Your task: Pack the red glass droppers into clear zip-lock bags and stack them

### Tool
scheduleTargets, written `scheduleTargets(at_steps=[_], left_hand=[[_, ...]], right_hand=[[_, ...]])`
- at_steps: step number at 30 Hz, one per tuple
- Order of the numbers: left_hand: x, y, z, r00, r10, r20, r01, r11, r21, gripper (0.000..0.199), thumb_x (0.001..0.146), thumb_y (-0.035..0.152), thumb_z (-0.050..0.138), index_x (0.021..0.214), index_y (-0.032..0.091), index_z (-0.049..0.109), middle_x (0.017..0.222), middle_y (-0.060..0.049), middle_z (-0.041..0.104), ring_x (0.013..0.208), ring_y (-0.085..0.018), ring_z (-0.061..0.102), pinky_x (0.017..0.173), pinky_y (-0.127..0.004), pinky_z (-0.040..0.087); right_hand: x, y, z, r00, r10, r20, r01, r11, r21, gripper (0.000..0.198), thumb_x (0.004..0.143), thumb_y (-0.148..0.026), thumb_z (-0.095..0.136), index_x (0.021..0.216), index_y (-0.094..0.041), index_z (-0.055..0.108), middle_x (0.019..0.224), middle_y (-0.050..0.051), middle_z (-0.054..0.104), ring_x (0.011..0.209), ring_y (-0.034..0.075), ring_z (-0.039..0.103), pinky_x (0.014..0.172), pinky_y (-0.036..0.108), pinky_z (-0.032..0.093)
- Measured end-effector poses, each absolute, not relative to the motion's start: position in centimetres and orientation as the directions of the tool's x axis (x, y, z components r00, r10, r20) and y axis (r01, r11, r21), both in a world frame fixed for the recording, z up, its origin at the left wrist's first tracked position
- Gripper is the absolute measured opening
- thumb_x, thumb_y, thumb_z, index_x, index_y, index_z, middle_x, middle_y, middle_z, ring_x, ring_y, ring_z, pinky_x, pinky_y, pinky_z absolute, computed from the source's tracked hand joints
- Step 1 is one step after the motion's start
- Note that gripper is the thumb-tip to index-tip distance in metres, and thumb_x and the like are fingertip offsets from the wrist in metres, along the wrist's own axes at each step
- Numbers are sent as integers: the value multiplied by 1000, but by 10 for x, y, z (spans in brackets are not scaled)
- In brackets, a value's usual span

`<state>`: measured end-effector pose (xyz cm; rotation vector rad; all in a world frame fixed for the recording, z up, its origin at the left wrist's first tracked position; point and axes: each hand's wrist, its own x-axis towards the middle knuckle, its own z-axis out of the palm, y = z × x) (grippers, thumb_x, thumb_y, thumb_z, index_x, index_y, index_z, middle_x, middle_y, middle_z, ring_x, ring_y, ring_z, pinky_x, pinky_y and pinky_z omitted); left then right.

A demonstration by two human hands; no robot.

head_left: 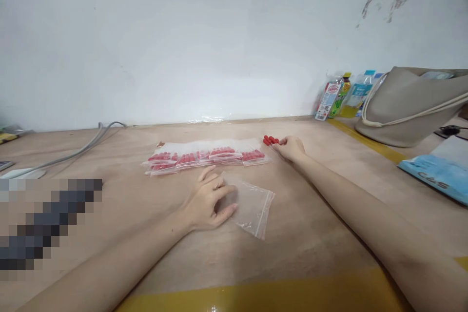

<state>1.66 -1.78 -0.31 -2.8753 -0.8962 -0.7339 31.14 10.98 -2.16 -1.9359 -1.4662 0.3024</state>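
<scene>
Left fingers point(228, 211), apart, touch a clear bag point(252, 204); right fingers point(284, 142), grip unclear, red pieces point(270, 140).

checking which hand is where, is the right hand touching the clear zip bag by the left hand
Apart. The head view plainly shows tabletop between the right hand and that clear zip bag.

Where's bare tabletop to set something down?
Bare: between the zip bag at the left hand and the right forearm; also between that bag and the near yellow tape. Crowded: the row of filled zip bags beyond, and the far right around the tote bag.
</scene>
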Motion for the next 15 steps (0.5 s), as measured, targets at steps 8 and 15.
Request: scheduleTargets(at_steps=[8,15], left_hand=[[14,-13,-1,880,447,162,401,-881,250,46,87,37,47,131,26,41,140,-6,36,127,-24,35,104,-43,31],[17,-17,-6,739,653,165,627,-756,186,40,92,27,35,131,26,41,140,-5,37,128,-23,34,105,-46,28]], right_hand=[[307,110,-21,383,906,180,646,-124,-753,27,68,-40,56,55,-16,61,53,6,58,56,18,57,49,25,35],[289,62,-11,245,926,289,261,224,-939,31,72,-43,53,88,-15,51,66,0,57,52,9,51,47,20,38]])
